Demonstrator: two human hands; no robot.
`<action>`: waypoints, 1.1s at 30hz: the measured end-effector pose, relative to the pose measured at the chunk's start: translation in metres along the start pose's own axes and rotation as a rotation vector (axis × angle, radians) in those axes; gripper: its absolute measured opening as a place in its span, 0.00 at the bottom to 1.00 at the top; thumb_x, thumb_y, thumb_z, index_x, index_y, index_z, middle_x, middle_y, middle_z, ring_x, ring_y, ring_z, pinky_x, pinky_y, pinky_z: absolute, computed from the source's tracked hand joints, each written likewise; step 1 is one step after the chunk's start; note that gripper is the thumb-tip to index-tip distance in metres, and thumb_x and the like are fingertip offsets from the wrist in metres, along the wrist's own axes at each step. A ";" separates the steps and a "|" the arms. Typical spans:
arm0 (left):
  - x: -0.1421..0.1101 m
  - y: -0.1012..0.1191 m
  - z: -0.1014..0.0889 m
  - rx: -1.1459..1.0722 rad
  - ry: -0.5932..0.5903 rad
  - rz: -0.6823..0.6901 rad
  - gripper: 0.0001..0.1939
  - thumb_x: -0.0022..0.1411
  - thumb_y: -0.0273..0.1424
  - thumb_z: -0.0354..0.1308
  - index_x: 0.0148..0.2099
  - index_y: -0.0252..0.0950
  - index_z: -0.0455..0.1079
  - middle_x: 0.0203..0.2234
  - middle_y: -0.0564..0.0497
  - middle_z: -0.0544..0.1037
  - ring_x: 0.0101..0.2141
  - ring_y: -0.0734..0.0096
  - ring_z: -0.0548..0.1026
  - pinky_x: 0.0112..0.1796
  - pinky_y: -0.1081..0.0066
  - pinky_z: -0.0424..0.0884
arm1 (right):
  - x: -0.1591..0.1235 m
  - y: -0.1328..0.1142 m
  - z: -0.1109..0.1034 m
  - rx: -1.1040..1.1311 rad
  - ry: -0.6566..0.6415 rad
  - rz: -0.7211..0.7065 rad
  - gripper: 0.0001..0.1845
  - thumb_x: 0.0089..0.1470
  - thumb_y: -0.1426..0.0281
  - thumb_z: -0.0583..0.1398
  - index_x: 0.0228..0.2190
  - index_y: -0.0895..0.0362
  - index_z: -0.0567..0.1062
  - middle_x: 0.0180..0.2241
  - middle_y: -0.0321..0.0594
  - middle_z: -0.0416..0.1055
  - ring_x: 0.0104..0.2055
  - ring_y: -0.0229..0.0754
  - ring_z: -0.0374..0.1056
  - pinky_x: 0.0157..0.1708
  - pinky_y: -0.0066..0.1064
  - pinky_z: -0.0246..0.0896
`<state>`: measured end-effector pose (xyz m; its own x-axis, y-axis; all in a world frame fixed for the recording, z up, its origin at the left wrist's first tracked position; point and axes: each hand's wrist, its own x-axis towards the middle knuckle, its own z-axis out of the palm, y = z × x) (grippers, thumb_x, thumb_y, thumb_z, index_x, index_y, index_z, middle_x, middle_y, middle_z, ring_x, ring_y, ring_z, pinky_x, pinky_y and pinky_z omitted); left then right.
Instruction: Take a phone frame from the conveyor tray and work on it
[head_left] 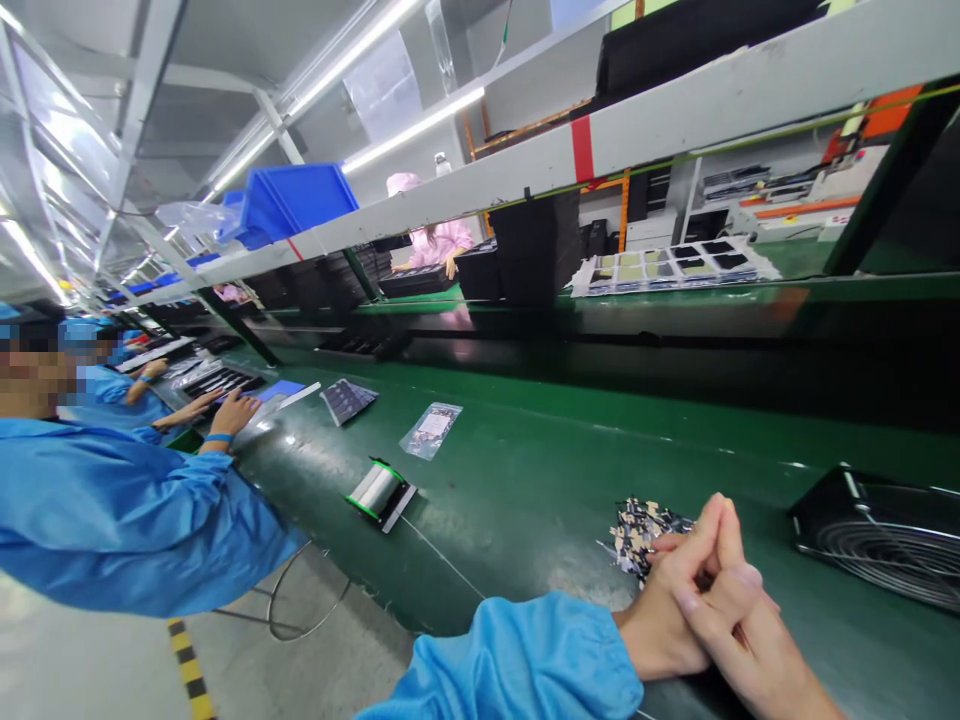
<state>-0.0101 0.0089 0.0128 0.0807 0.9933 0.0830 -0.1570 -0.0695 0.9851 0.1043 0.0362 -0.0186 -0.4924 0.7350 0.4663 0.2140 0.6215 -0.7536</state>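
Between four and five o'clock in my head view, the left hand (pixel 667 610) and right hand (pixel 757 635) meet, fingertips together; I can't tell what they hold. At their ten o'clock, a heap of small parts (pixel 632 530) lies on the green surface (pixel 517 500), partly hidden by the left hand. A black fan (pixel 874 535) sits toward their two o'clock. I see a spool (pixel 377 488) at seven, a co-worker (pixel 127 510) in blue at eight.

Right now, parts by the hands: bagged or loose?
Loose: the small parts lie heaped on the bench, no bag around them; the left hand hides some.
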 end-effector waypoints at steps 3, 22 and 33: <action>-0.001 0.000 -0.001 0.015 -0.003 -0.009 0.61 0.60 0.61 0.65 0.81 0.33 0.45 0.46 0.33 0.84 0.37 0.54 0.83 0.38 0.58 0.80 | 0.002 -0.003 0.000 0.002 0.039 -0.022 0.46 0.75 0.55 0.53 0.78 0.58 0.34 0.48 0.54 0.83 0.44 0.53 0.84 0.41 0.38 0.83; -0.002 0.010 0.003 -0.012 -0.012 -0.085 0.68 0.57 0.64 0.65 0.81 0.31 0.36 0.53 0.22 0.82 0.49 0.36 0.85 0.49 0.42 0.80 | 0.010 -0.012 -0.004 -0.033 0.039 0.014 0.48 0.73 0.51 0.52 0.77 0.64 0.39 0.45 0.56 0.83 0.42 0.54 0.84 0.41 0.38 0.83; -0.001 0.007 0.001 0.035 -0.005 -0.094 0.65 0.58 0.62 0.66 0.81 0.32 0.39 0.53 0.27 0.83 0.47 0.41 0.85 0.49 0.47 0.81 | 0.002 -0.003 0.000 0.000 0.041 0.047 0.47 0.73 0.51 0.52 0.78 0.59 0.37 0.44 0.53 0.84 0.42 0.58 0.84 0.40 0.44 0.84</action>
<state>-0.0107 0.0076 0.0193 0.0987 0.9951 -0.0090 -0.1145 0.0204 0.9932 0.1023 0.0362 -0.0155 -0.4465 0.7741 0.4488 0.2362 0.5857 -0.7753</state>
